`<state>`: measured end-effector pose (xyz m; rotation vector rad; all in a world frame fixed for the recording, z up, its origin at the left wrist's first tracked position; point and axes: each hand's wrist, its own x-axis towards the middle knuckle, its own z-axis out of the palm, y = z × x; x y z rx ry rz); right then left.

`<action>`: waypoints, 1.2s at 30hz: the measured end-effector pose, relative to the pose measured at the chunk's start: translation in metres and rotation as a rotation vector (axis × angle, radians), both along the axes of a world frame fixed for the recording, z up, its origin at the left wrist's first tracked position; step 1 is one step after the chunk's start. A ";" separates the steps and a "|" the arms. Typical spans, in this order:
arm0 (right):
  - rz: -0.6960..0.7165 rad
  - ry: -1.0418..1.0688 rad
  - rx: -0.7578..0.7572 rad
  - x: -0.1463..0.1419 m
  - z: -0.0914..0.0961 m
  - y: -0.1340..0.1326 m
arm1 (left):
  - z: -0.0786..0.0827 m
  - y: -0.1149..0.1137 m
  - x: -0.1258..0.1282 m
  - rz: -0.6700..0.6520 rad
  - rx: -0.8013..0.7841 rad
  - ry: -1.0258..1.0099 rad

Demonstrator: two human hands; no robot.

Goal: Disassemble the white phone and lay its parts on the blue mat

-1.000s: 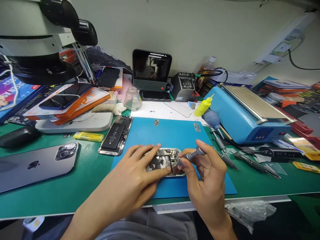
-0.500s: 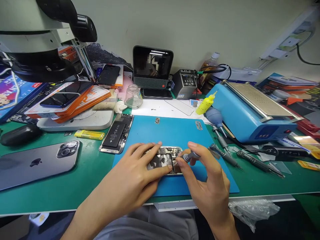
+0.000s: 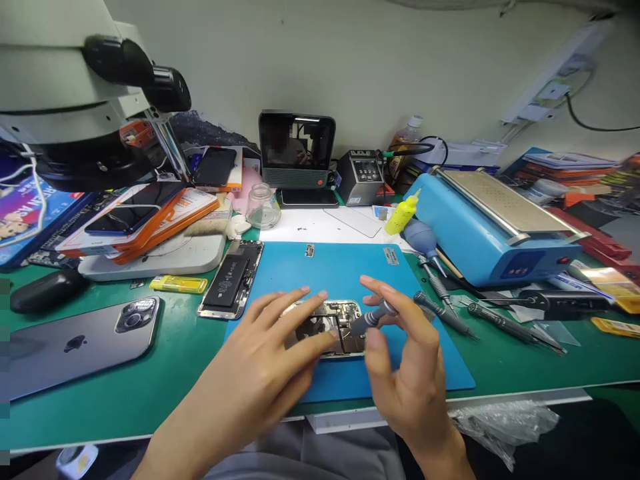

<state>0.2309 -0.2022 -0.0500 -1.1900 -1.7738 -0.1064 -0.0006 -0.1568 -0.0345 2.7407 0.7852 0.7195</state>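
Smartphone housing [image 3: 353,342], opened with its inner parts bared, lies on the blue mat [image 3: 345,385] in the head view, under the left hand and beside the right. Since half a second ago, the right hand [image 3: 413,360] has loosened its pinch: the thumb now stands lower, just beside the grey precision screwdriver [image 3: 370,321], and the forefinger is raised along the far side. Its grip still holds the screwdriver, slackly, with the handle leaning over the housing's right end; this looks like a shift of hold rather than a firm turn of the tool. Left hand [image 3: 270,357] is much as it was, its grip unclosed, with fingers spread over the housing as if to steady it. That hand covers the housing's left part, and its thumb is mostly tucked below the forefinger. Screwdriver's tip cannot be made out among the small dark parts, so whether it sits in a screw is unclear; nor can I tell if the blurred right thumb touches the handle. At the left, the microscope [image 3: 63,137] and the grey iPhone [image 3: 85,347] on the green desk [image 3: 125,407] are cut off.
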 end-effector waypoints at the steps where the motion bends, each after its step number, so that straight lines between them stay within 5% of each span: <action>1: -0.010 -0.009 0.002 0.000 0.000 0.000 | 0.002 -0.002 0.002 0.048 0.003 -0.052; 10: -0.054 0.156 -0.058 -0.001 -0.004 -0.003 | -0.013 -0.006 0.043 0.145 -0.123 -0.144; 17: 0.083 0.417 -0.162 -0.003 -0.001 -0.004 | -0.019 -0.002 0.041 0.105 -0.157 -0.166; 23: -0.079 0.323 -0.104 -0.001 -0.007 -0.004 | -0.019 -0.007 0.037 0.121 -0.232 -0.204; 36: -0.082 0.265 -0.110 -0.002 -0.008 -0.004 | -0.013 -0.009 0.036 0.160 -0.226 -0.242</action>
